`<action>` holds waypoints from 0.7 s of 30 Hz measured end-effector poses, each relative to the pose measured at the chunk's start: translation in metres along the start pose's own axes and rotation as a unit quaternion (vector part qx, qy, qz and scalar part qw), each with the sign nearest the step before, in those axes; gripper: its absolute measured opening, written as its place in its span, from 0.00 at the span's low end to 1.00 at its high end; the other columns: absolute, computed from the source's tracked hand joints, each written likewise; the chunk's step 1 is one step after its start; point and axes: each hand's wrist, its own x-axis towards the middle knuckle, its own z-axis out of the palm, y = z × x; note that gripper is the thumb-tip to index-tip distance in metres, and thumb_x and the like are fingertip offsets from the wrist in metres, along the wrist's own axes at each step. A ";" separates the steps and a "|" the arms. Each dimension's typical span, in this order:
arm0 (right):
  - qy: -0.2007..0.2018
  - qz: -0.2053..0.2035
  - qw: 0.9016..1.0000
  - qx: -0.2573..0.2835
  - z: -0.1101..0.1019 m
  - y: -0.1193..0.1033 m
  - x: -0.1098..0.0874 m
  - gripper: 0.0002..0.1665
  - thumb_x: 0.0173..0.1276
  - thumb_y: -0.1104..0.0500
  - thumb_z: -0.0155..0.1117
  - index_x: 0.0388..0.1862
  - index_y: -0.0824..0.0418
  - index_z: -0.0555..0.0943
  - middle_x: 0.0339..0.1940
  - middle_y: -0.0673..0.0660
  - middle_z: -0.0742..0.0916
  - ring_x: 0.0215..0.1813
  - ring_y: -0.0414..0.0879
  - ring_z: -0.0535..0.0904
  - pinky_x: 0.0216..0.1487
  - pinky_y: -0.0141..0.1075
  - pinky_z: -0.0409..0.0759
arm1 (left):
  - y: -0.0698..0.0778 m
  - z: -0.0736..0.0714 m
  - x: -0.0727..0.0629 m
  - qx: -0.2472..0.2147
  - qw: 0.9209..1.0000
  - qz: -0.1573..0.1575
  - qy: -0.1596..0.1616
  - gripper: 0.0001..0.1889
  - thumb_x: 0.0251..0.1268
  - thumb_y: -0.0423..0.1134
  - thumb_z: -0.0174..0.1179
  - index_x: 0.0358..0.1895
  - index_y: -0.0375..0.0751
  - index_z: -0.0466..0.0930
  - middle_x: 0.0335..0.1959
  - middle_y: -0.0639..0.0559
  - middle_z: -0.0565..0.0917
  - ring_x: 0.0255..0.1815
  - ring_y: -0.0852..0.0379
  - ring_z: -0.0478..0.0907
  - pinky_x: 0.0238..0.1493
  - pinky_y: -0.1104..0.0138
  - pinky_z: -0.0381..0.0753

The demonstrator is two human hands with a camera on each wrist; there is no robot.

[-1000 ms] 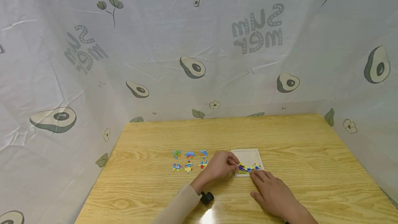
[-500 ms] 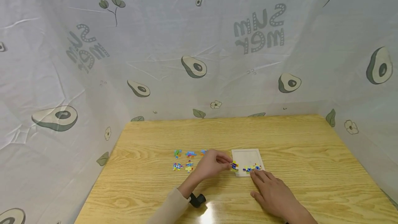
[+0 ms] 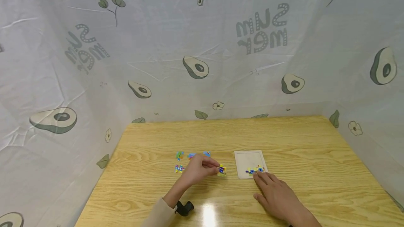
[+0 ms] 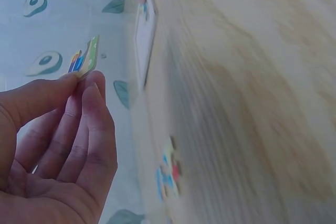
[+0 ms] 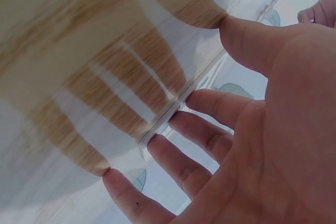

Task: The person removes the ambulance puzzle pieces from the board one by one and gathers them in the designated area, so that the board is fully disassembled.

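In the head view my left hand (image 3: 198, 169) pinches a jigsaw piece (image 3: 222, 170) between thumb and fingertips, left of the board. The left wrist view shows this piece (image 4: 88, 60) held up on edge, with green, blue and yellow parts. A square white puzzle board (image 3: 247, 158) lies on the table, with joined puzzle pieces (image 3: 259, 169) along its near side. My right hand (image 3: 277, 195) rests at the board's near edge, fingers extended; its fingertips partly cover the pieces there. In the right wrist view the fingers (image 5: 202, 111) touch the board's edge and the table.
Loose jigsaw pieces (image 3: 179, 168) lie to the left of the board, some hidden behind my left hand. They rest on a wooden table (image 3: 293, 139). A patterned cloth (image 3: 164, 97) hangs behind and at both sides.
My left hand has lifted the jigsaw piece from the board's near left corner and moved left with it, off the board. My right hand has stayed in place.
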 end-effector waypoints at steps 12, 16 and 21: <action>-0.007 0.001 1.000 0.002 -0.001 -0.001 0.000 0.36 0.74 0.44 0.68 0.73 0.61 0.77 0.73 0.60 0.81 0.72 0.61 0.78 0.61 0.62 0.80 | -0.024 -0.040 -0.033 0.009 1.000 -0.028 0.012 0.07 0.69 0.38 0.71 0.45 0.42 0.92 0.41 0.46 0.93 0.39 0.57 0.89 0.40 0.70 0.87; -0.009 0.005 1.000 0.008 -0.002 -0.001 0.000 0.36 0.74 0.43 0.68 0.74 0.61 0.77 0.73 0.60 0.80 0.72 0.62 0.77 0.63 0.62 0.79 | -0.031 -0.051 -0.041 0.004 0.999 -0.047 0.017 0.08 0.71 0.38 0.69 0.46 0.40 0.92 0.43 0.45 0.92 0.40 0.57 0.89 0.41 0.68 0.88; -0.007 0.005 1.000 0.010 -0.001 -0.001 -0.001 0.36 0.75 0.44 0.67 0.74 0.60 0.77 0.74 0.60 0.80 0.73 0.62 0.77 0.64 0.62 0.79 | -0.038 -0.060 -0.051 -0.004 0.997 -0.067 0.024 0.09 0.71 0.39 0.69 0.47 0.39 0.91 0.45 0.44 0.92 0.42 0.56 0.89 0.43 0.65 0.89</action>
